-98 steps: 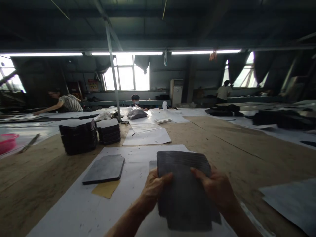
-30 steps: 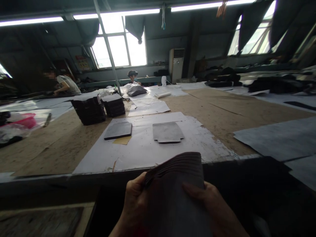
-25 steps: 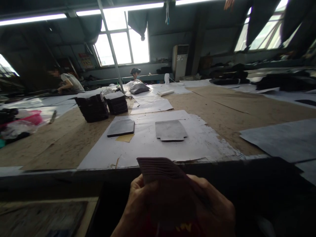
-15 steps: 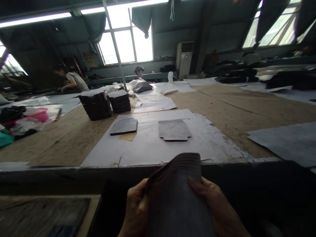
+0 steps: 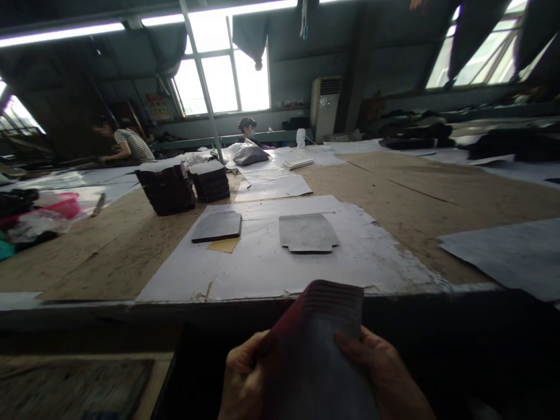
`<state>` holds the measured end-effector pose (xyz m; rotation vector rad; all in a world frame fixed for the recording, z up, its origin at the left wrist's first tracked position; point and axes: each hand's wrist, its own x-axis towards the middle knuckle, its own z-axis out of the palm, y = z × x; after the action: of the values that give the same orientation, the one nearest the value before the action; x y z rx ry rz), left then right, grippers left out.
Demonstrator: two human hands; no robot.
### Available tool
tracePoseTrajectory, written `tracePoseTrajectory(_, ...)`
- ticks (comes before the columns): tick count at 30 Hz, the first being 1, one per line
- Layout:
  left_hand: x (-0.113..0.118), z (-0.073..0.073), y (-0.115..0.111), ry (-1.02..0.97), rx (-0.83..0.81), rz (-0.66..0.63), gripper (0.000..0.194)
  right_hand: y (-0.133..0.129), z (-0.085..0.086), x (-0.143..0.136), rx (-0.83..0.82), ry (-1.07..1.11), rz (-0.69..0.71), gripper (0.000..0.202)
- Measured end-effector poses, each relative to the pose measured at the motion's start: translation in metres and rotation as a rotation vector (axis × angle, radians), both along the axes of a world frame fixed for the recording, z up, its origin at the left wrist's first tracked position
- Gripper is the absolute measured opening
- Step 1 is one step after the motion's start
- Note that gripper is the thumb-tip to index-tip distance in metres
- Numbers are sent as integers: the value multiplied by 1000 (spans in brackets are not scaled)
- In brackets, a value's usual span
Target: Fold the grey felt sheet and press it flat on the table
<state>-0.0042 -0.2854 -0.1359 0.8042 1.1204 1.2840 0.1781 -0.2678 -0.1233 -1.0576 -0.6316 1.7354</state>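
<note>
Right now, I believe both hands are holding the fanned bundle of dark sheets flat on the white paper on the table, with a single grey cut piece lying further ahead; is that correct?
Not quite. The head view shows the left hand and right hand holding the fanned bundle of dark sheets off the table, below and in front of its near edge, not on the white paper. The grey cut piece does lie further ahead.

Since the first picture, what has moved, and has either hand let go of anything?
The stack of dark sheets has come off the table and toward the body; it is now held below the table edge, its top fanned. Neither the left hand nor the right hand has let go. The notched grey piece, flat pad and black piles lie unchanged.
</note>
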Motion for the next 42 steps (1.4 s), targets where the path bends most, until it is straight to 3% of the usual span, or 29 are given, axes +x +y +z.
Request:
tracePoseTrajectory(2,-1,-2,0,-19,-1,38,29,-4,-1,-3,-26,2,22,44)
tracePoseTrajectory(4,-1,-5,1,-148,-75,14,32,-8,-8,-5,110,-296,-65,41)
tracePoseTrajectory(6,-2,-9,2,-256,-170,-25,34,-12,-17,-6,357,-647,-171,36)
tracePoseTrajectory(8,-3,-13,3,-295,-229,-39,35,-14,-25,-4,540,-847,-241,32)
tracePoseTrajectory(10,-4,-16,3,-279,-231,-33,37,-13,-28,-2,513,-902,-245,29)
tracePoseTrajectory(12,-5,-18,3,-231,-201,-32,39,-12,-26,-2,314,-807,-213,30)
tracePoseTrajectory(16,-7,-21,2,-113,-155,-27,39,-11,-15,-7,-73,-241,-99,45)
tracePoseTrajectory(18,-7,-23,2,-103,-151,-22,40,-11,-11,-9,-124,-91,-92,47)
tracePoseTrajectory(21,-6,-24,0,-118,-167,-18,39,-12,-9,-9,-135,-45,-82,52)
tracePoseTrajectory(25,-7,-19,-3,-143,-178,7,36,-12,-16,-4,-119,-15,59,48)
tracePoseTrajectory(27,-6,-15,-5,-141,-179,21,33,-13,-26,-2,17,-259,12,39)
tracePoseTrajectory(30,-2,-10,-6,-239,-203,-5,32,-15,-44,-2,555,-773,-251,23)
tracePoseTrajectory(32,1,-7,-5,-333,-254,-2,31,-15,-49,-1,815,-889,-348,20)
tracePoseTrajectory(33,2,-7,-4,-349,-275,3,32,-15,-49,0,803,-878,-338,20)
tracePoseTrajectory(35,2,-7,-4,-277,-262,4,32,-14,-42,0,526,-709,-222,24)
tracePoseTrajectory(37,-1,-7,-4,-55,-152,20,31,-15,-32,-1,167,-368,-28,33)
tracePoseTrajectory(39,-5,-6,-4,210,-6,67,28,-16,-24,-3,-33,-104,101,38)
tracePoseTrajectory(40,-7,-6,-4,290,47,80,27,-16,-23,-4,-47,-99,99,36)
tracePoseTrajectory(42,-8,-5,-3,237,41,65,24,-17,-25,-6,112,-329,-25,29)
